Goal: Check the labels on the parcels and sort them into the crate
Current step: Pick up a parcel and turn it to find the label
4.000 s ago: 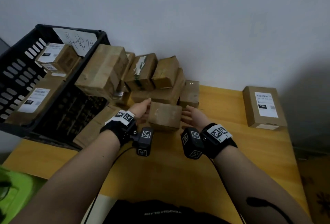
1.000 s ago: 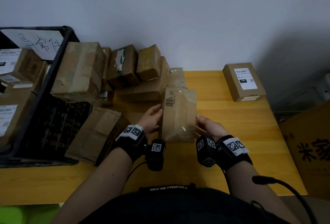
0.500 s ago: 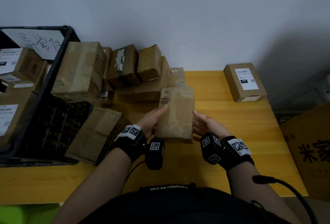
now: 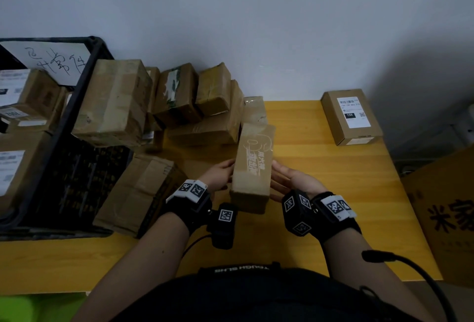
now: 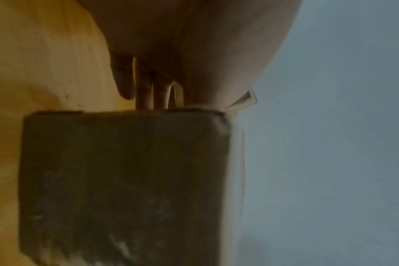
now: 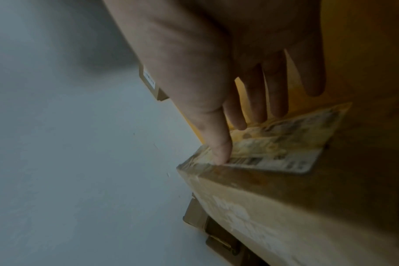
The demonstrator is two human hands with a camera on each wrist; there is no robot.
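Note:
I hold a long brown parcel (image 4: 252,167) between both hands just above the yellow table (image 4: 333,180), its length pointing away from me. White printed characters show on its upper face. My left hand (image 4: 220,175) presses its left side with straight fingers (image 5: 146,90), and the parcel (image 5: 125,180) fills that view. My right hand (image 4: 289,180) lies flat against its right side. There the thumb (image 6: 219,149) touches the edge of a worn label (image 6: 273,154). The black crate (image 4: 77,106) at the left holds several labelled parcels.
A pile of brown parcels (image 4: 179,106) leans against the crate and the wall. One labelled box (image 4: 351,116) lies alone at the far right of the table. A large cardboard carton (image 4: 448,206) stands beyond the right edge. A handwritten paper (image 4: 51,62) hangs on the crate.
Both hands have rolled the parcel about its long axis. The taped face with the barcode has turned away and the printed face now points up. The hands stay in about the same place.

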